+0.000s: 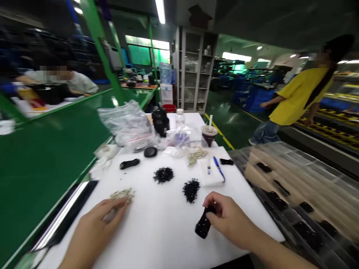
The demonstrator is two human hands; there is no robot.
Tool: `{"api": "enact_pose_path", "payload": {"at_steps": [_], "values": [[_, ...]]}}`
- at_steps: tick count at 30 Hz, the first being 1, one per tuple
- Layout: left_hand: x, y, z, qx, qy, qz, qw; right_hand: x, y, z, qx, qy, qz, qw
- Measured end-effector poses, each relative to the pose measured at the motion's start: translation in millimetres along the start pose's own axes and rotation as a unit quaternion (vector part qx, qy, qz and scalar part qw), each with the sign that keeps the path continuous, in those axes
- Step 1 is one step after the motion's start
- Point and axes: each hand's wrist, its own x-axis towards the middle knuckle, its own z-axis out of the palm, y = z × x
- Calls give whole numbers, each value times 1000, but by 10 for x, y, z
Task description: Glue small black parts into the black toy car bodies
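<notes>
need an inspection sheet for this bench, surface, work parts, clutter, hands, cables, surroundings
Surface: white tabletop, scattered with parts
Work parts: dark piece; two black piles; near pale pile; far pale pile
Clutter: plastic bag, drink cup, blue pen
Hands: right hand holds the dark piece; left hand at the near pale pile, grip unclear
Cables: nothing seen clearly
Surroundings: person in yellow at right

Past the far edge of the table I see a tall cabinet, green windows, a bright ceiling light and a shiny green floor
</notes>
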Motion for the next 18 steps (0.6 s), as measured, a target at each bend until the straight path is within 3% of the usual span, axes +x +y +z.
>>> {"api": "enact_pose_path", "payload": {"at_steps": [3,5,7,10,12,14,15,18], "values": [[-4,74,-54,-31,-34,-21,999,115,-62,354,-62,-38,4,997],[-6,124,-84,-45,-38,-30,998,163,-65,453,-113,-51,6,992],[-16,158,-106,-51,-35,-35,997,185,-71,439,-176,-65,-22,982],[-28,162,-117,-53,-42,-35,997,260,-134,221,-235,-56,-101,965],[-21,136,-110,-52,-52,-33,997,412,-200,-25,-209,52,-134,967],[-6,99,-97,-48,-54,-28,997,649,-238,-294,-134,237,-140,952],[2,80,-92,-45,-55,-25,997,783,-233,-416,-115,286,-135,942],[15,45,-83,-39,-53,-16,998,1124,-123,-626,-89,307,-125,939]]}}
